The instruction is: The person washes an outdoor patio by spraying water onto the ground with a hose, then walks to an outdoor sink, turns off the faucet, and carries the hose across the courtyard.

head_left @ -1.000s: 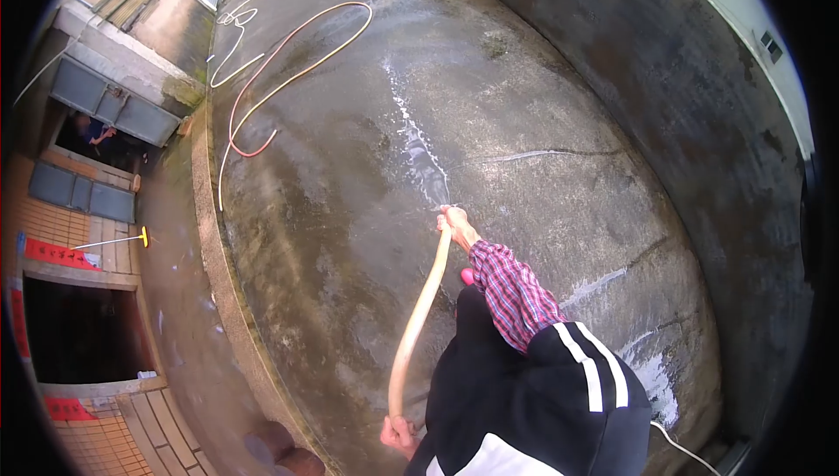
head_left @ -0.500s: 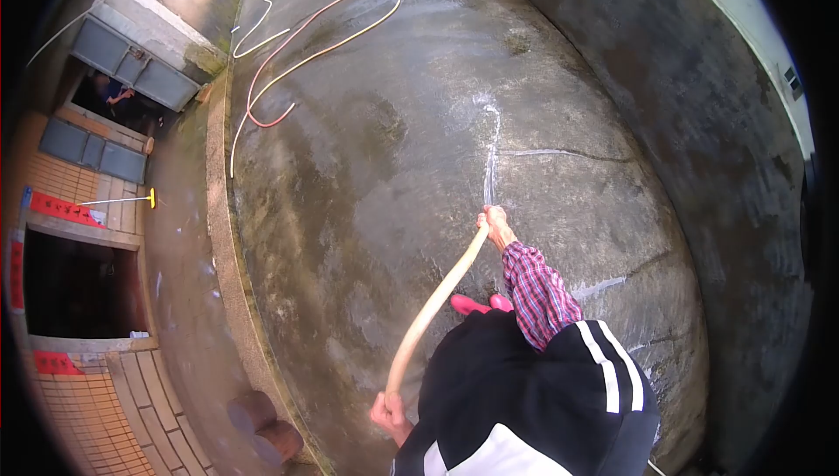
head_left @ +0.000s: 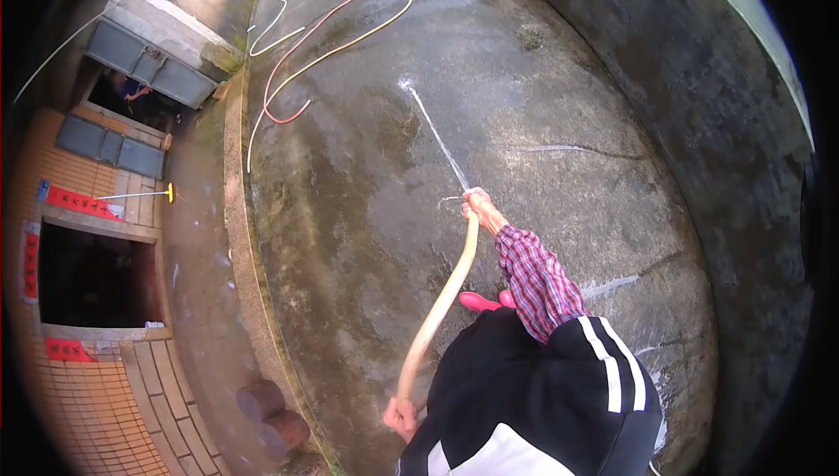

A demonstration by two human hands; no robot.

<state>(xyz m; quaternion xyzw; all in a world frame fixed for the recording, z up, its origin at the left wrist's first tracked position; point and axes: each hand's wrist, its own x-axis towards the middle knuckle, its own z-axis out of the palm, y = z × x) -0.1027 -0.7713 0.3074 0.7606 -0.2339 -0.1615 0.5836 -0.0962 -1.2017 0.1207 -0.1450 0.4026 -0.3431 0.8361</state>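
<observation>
A thick cream-coloured hose (head_left: pixel 441 305) runs between my two hands. My right hand (head_left: pixel 481 208), at the end of a red-and-blue checked sleeve (head_left: pixel 537 279), is wrapped round the hose's front end. A thin jet of water (head_left: pixel 437 133) leaves that end toward the upper left and splashes on the wet concrete ground (head_left: pixel 367 240). Lower down, near my waist, my left hand (head_left: pixel 401 418) is closed round the hose.
Loops of red and yellow hose (head_left: pixel 336 13) lie ahead on the left, with a white hose beyond. A low kerb (head_left: pixel 240 214) borders the left side. Two log-like stumps (head_left: pixel 262 399) stand near it. A tall wall (head_left: pixel 682 83) rises right. A person (head_left: pixel 131 91) is in a doorway.
The jet swung right, then back to the left, and is now longer and straighter. My right hand moved right, then slightly left and up, keeping its hold on the hose.
</observation>
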